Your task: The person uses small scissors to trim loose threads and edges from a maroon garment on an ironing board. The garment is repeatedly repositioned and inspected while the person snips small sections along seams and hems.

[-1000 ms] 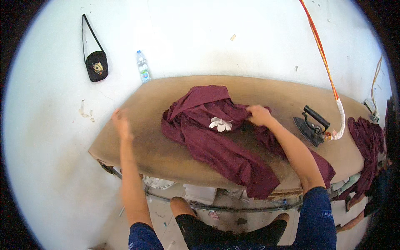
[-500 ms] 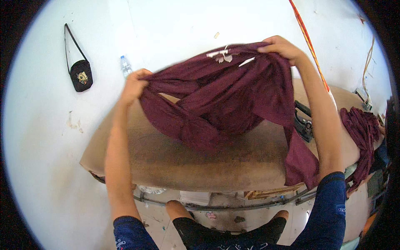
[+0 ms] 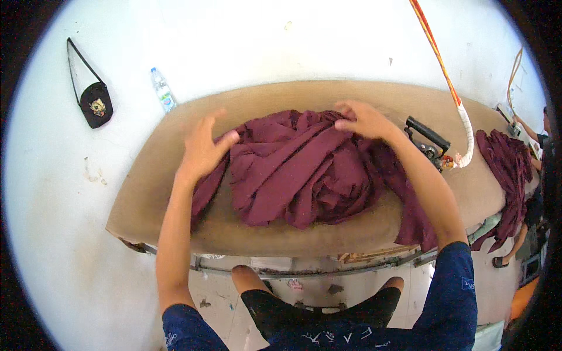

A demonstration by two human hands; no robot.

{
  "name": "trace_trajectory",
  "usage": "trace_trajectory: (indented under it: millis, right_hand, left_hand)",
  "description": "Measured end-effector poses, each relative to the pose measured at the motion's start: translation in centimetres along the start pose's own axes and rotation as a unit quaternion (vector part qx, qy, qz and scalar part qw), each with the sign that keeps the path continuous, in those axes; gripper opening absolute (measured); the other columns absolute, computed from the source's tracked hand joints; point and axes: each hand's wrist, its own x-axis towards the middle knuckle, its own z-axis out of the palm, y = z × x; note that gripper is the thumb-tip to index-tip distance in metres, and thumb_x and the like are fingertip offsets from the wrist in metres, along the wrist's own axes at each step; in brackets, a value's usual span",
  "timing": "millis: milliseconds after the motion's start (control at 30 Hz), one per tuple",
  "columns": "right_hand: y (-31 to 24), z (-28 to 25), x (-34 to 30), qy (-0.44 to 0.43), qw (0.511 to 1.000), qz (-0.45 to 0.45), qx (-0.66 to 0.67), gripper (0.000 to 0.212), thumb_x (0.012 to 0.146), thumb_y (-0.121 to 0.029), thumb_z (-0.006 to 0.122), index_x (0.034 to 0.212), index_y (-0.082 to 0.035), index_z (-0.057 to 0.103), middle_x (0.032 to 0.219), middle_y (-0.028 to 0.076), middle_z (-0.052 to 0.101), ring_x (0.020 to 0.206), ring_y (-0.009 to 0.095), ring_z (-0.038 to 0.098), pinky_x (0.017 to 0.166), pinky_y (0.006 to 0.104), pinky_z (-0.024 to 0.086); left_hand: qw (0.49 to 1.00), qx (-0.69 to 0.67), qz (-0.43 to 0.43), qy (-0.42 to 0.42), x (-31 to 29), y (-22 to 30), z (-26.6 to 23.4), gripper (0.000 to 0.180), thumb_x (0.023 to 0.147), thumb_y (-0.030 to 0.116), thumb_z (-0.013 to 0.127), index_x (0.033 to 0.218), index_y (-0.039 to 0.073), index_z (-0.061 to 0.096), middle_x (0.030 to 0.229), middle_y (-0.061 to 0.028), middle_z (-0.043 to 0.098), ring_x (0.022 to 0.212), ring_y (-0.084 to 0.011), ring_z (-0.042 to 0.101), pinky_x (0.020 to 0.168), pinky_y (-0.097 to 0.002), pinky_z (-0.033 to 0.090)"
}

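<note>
Maroon garment (image 3: 293,175) now back on ironing tbl (image 3: 146,169), bunched, so not flat yet; L hand (image 3: 202,149) wide, R hand (image 3: 367,121) grip unclear.

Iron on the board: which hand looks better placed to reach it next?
Probably the right hand: it is nearer the iron. The left hand is farther off, with most of the maroon cloth between.

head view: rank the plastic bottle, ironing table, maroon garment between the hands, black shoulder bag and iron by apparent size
1. Ironing table
2. Maroon garment
3. Black shoulder bag
4. Plastic bottle
Unranked: iron, partly hidden by the right forearm
</note>
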Motion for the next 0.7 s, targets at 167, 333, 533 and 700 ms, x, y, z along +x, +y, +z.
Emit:
trace_trajectory:
  millis: [167, 333, 533, 700]
  right_hand:
    - [1.4, 3.0, -6.0, -0.077, 0.99, -0.118, 0.007, 0.073, 0.081, -0.046, 0.077, 0.14, -0.013, 0.05, 0.124, 0.019, 0.057, 0.12, 0.036, 0.054, 0.103, 0.0429, 0.043]
    - [4.2, 6.4, -6.6, 0.008, 0.991, -0.062, -0.117, 0.052, 0.081, -0.047, 0.076, 0.118, -0.013, 0.064, 0.112, 0.013, 0.062, 0.104, 0.032, 0.062, 0.088, 0.042, 0.049]
    - [3.9, 6.7, -5.9, 0.078, 0.991, -0.093, -0.064, 0.039, 0.08, -0.04, 0.078, 0.096, -0.005, 0.068, 0.085, 0.013, 0.067, 0.083, 0.031, 0.066, 0.076, 0.0415, 0.052]
    - [4.6, 5.0, -7.5, 0.099, 0.991, -0.071, -0.06, 0.034, 0.075, -0.033, 0.082, 0.095, -0.009, 0.069, 0.087, 0.008, 0.066, 0.085, 0.027, 0.064, 0.078, 0.039, 0.051]
  left_hand:
    - [0.983, -0.139, 0.071, -0.099, -10.3, 7.7, 3.0, 0.073, 0.079, 0.031, 0.08, 0.14, 0.005, 0.049, 0.14, -0.0166, 0.052, 0.132, -0.0305, 0.048, 0.112, -0.0414, 0.036]
    - [0.946, -0.307, -0.09, -0.053, -8.4, 1.7, 8.6, 0.03, 0.089, 0.019, 0.069, 0.114, 0.004, 0.066, 0.101, -0.0139, 0.071, 0.092, -0.0346, 0.068, 0.084, -0.0391, 0.052]
    - [0.975, -0.057, -0.213, 0.024, -3.2, -4.4, 6.3, 0.032, 0.091, 0.029, 0.067, 0.114, 0.007, 0.066, 0.109, -0.0128, 0.069, 0.098, -0.0322, 0.067, 0.089, -0.0406, 0.05]
    - [0.968, 0.05, -0.114, 0.22, -7.2, 5.2, 5.7, 0.036, 0.087, 0.025, 0.069, 0.119, 0.01, 0.061, 0.124, -0.0107, 0.057, 0.119, -0.0313, 0.054, 0.101, -0.0512, 0.037]
